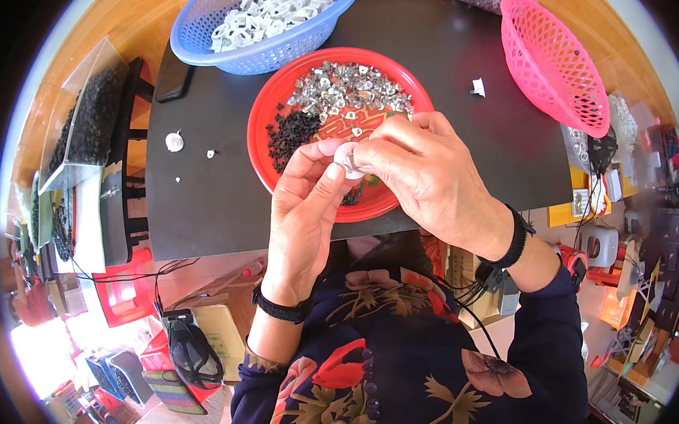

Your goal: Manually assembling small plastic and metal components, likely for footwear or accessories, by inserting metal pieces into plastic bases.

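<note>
Both hands meet over the near rim of a red plate on a black table. My left hand pinches a small white round plastic part between thumb and fingers. The fingertips of my right hand press on the same part from the right, with a small metal piece at its face. The plate carries a heap of small silver metal pieces and a heap of small black pieces.
A blue basket full of white plastic parts stands at the back left. A pink basket leans at the back right. Loose white parts lie left of the plate. A clear box of black pieces sits beyond the table's left edge.
</note>
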Demonstrator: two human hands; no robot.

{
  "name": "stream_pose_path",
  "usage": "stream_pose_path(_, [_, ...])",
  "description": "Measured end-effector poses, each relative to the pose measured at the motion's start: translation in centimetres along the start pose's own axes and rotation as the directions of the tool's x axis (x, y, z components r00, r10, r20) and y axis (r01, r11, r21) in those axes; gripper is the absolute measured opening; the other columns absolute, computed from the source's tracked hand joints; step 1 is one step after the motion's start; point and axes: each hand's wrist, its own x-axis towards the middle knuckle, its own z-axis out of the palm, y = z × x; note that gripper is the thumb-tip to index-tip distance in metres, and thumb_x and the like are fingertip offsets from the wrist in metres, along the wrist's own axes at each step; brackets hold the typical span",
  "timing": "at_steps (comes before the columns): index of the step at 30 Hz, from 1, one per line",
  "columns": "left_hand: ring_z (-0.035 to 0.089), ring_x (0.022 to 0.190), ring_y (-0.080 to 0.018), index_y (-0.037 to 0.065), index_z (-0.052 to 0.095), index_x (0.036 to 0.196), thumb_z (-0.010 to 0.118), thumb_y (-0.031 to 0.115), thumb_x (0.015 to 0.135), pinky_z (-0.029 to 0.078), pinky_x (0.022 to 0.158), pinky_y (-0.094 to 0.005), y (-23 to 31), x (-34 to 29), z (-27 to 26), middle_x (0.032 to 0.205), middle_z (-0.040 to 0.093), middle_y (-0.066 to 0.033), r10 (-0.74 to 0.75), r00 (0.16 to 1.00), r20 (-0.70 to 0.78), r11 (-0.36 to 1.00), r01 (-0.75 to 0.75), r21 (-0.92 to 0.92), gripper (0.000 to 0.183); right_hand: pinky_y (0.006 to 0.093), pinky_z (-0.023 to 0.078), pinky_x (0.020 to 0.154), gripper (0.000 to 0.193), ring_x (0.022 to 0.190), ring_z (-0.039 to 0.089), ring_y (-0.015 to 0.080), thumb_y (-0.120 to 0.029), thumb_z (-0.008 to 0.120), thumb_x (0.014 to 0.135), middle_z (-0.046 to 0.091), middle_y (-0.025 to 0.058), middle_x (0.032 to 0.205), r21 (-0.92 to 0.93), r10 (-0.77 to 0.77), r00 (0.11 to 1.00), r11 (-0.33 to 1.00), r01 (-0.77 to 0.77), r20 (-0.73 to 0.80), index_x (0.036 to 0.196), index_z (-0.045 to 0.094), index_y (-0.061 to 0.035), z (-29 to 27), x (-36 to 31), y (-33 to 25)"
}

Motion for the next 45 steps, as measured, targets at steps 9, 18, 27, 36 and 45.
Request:
stream_pose_path(9, [0.058, 0.104, -0.0148, 0.0, 0.056, 0.115, 0.053, 0.006, 0.095, 0.046, 0.094, -0.0303, -0.3, 0.1, -0.1, 0.112, 0.061, -0.0088, 0.019, 0.999, -0.035, 0.999, -0.021, -0.043, 0.021, 0.0316, 0.042, 0.07, 0.018, 0.074, 0.059, 0.0195, -0.003, 0.065, 0.077, 0.059, 0.0033, 0.08, 0.08, 0.059, 0.997, 0.995, -0.054, -0.053, 0.094, 0.063, -0.0074, 0.2, -0.1, -0.2])
stream_pose_path(18, [0.056, 0.108, -0.0151, 0.0, 0.053, 0.12, 0.051, 0.009, 0.096, 0.045, 0.097, -0.0312, -0.4, 0.2, 0.2, 0.116, 0.059, -0.0084, 0.04, 0.999, -0.014, 0.999, -0.041, -0.03, 0.026, 0.0223, 0.048, 0.061, 0.008, 0.069, 0.061, 0.0083, 0.001, 0.061, 0.087, 0.066, 0.0058, 0.087, 0.736, 0.557, 0.83, 0.546, -0.4, 0.038, 0.094, 0.06, 0.0024, 1.9, -0.2, -0.2])
stream_pose_path(27, [0.052, 0.113, -0.016, 0.003, 0.051, 0.124, 0.048, 0.006, 0.096, 0.042, 0.098, -0.0325, -1.0, -0.2, 0.8, 0.122, 0.056, -0.007, -0.005, 0.999, -0.053, 0.989, -0.003, -0.146, 0.028, 0.0206, 0.049, 0.064, 0.013, 0.075, 0.061, 0.0062, -0.001, 0.062, 0.087, 0.067, 0.004, 0.085, 0.857, 0.64, 0.768, 0.378, -0.351, 0.032, 0.1, 0.062, 0.0026, 2.9, -0.6, -0.7])
stream_pose_path(36, [0.054, 0.109, -0.0172, 0.006, 0.053, 0.115, 0.048, 0.006, 0.095, 0.041, 0.095, -0.0337, -1.4, 0.0, 0.5, 0.118, 0.058, -0.0083, -0.033, 0.998, -0.054, 0.959, 0.017, -0.282, 0.02, 0.0245, 0.05, 0.065, 0.009, 0.072, 0.064, 0.0123, 0.0, 0.062, 0.085, 0.068, 0.0081, 0.086, 0.73, 0.561, 0.827, 0.583, -0.356, -0.044, 0.094, 0.064, 0.0014, 3.4, -1.1, -1.1])
stream_pose_path(45, [0.057, 0.107, -0.018, -0.002, 0.05, 0.125, 0.048, 0.005, 0.094, 0.043, 0.096, -0.0329, 0.2, 0.3, 0.8, 0.116, 0.059, -0.0104, -0.114, 0.989, -0.093, 0.956, 0.084, -0.281, 0.032, 0.0262, 0.05, 0.06, 0.008, 0.066, 0.064, 0.0167, -0.001, 0.063, 0.084, 0.067, 0.0086, 0.081, 0.586, 0.423, 0.888, 0.771, -0.25, -0.178, 0.091, 0.064, 0.0005, 3.0, -0.2, -1.0])
